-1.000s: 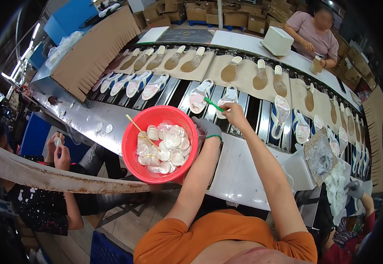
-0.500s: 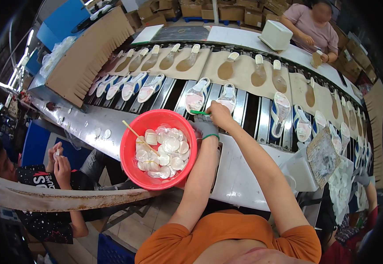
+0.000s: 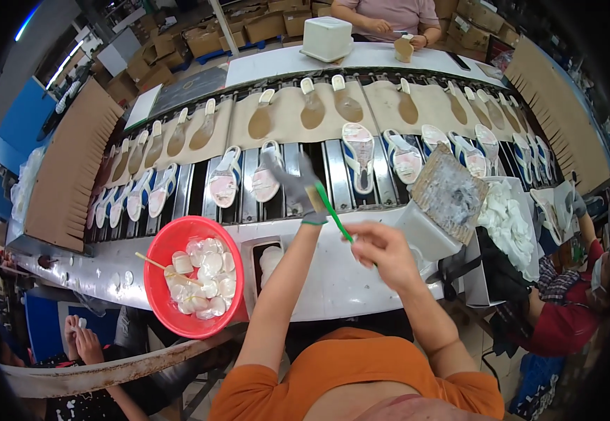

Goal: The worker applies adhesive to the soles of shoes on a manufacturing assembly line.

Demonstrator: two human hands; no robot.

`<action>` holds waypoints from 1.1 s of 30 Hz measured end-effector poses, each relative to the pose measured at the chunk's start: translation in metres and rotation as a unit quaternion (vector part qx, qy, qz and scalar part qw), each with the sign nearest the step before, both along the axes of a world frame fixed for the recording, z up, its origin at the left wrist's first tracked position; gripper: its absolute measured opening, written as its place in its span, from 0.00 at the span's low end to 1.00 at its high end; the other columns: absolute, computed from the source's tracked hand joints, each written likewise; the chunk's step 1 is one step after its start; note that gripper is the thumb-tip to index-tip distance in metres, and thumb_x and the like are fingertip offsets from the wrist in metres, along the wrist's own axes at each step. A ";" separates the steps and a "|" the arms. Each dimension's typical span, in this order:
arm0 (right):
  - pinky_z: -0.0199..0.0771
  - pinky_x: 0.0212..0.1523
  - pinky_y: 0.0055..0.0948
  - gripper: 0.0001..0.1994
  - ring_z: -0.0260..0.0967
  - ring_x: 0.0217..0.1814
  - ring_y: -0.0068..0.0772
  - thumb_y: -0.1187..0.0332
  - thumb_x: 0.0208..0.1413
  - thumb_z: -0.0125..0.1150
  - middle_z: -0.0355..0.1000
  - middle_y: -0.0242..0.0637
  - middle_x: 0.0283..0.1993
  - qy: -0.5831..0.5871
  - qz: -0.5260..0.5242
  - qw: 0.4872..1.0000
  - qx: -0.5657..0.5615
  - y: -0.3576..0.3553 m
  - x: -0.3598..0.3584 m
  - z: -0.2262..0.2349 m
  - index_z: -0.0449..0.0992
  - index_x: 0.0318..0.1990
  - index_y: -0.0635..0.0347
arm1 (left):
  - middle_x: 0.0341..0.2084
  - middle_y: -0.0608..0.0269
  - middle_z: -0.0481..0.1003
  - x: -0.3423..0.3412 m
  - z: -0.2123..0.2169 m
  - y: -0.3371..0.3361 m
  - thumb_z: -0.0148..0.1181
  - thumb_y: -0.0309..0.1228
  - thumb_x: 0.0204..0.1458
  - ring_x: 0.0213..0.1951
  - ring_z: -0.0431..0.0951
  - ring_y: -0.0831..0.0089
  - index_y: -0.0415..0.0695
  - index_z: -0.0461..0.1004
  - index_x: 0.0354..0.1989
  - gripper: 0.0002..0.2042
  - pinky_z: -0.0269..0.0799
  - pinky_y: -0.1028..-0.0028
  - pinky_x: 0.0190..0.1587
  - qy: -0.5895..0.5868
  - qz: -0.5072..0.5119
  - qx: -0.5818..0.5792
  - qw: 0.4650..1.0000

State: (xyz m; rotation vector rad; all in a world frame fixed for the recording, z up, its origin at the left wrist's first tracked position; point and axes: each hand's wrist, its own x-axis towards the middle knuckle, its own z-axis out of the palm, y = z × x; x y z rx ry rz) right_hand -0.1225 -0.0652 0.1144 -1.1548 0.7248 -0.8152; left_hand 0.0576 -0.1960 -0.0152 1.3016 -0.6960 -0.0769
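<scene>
My left hand, in a grey glove with a green cuff edge, reaches over the conveyor. Its thumb and fingers are spread apart, slightly blurred, beside a sandal sole with blue and white straps. My bare right hand is closed on the lower end of a slim green-handled brush. The brush slants up leftward, its pale tan end by the wrist of the glove. Left of my left forearm stands a red bucket of round, clear-white pads, with a thin yellowish stick across them.
Rows of sandals and tan insoles line the roller conveyor. A rough, glue-smeared board leans over a white container at right. White crumpled material fills a box beyond. Co-workers sit left, right and across. A rusty curved rail runs lower left.
The view has swung to the right. My right hand has drawn away from the sandals toward me with the brush, which now slants upward. My left hand's fingers have spread over the conveyor.
</scene>
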 end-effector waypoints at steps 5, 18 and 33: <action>0.62 0.25 0.17 0.16 0.63 0.28 0.14 0.78 0.58 0.61 0.73 0.31 0.34 -0.033 -0.024 0.999 0.022 0.030 -0.055 -0.007 0.78 0.54 0.65 | 0.70 0.31 0.46 -0.074 -0.022 -0.085 0.68 0.55 0.45 0.73 0.42 0.39 0.35 0.31 0.74 0.61 0.40 0.52 0.73 -0.131 -0.162 0.308 0.928; 0.67 0.33 0.16 0.15 0.67 0.34 0.14 0.79 0.58 0.63 0.74 0.31 0.38 -0.010 -0.087 0.995 0.053 0.039 -0.133 -0.025 0.78 0.53 0.66 | 0.61 0.36 0.56 -0.084 -0.008 -0.128 0.77 0.37 0.31 0.57 0.65 0.43 0.44 0.32 0.74 0.65 0.66 0.55 0.60 -0.154 -0.035 0.264 0.952; 0.41 0.13 0.14 0.33 0.44 0.12 0.10 0.49 0.68 0.50 0.62 0.22 0.18 -0.187 0.104 0.940 0.267 0.027 -0.019 -0.017 0.59 0.70 0.66 | 0.68 0.44 0.56 -0.002 0.147 0.184 0.54 0.71 0.48 0.66 0.63 0.51 0.41 0.46 0.73 0.54 0.63 0.51 0.67 0.251 -0.277 -0.214 0.902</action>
